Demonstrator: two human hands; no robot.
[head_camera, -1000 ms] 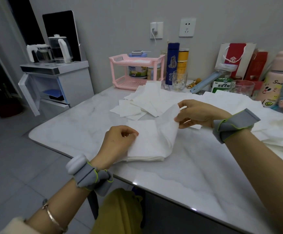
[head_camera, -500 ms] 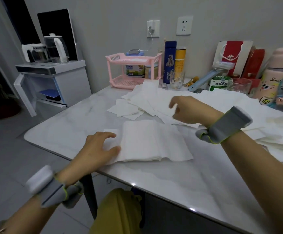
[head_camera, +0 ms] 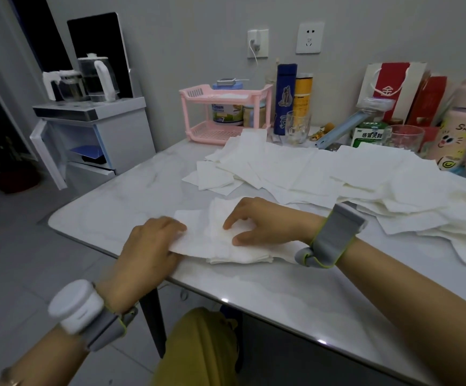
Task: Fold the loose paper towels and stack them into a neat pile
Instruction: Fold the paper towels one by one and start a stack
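A low pile of folded white paper towels [head_camera: 240,256] lies near the front edge of the white marble table [head_camera: 282,296]. A crumpled loose towel [head_camera: 198,240] lies spread over the pile. My left hand [head_camera: 148,243] grips this towel's left edge at the table's rim. My right hand [head_camera: 259,224] rests on the towel over the pile, its fingers bent and their tips pressing on the paper. Behind both hands, several loose unfolded towels [head_camera: 295,168] are scattered across the middle and right of the table.
Along the back wall stand a pink two-tier rack [head_camera: 226,93], a blue bottle [head_camera: 286,98], two drinking glasses [head_camera: 297,126] [head_camera: 404,137], cartons and a pink flask [head_camera: 465,121]. A white cabinet with kettles [head_camera: 95,135] stands left of the table.
My right hand reached into the loose towels and came back onto the pile with a towel. My left hand shifted from flat beside the pile to gripping that towel's left edge.
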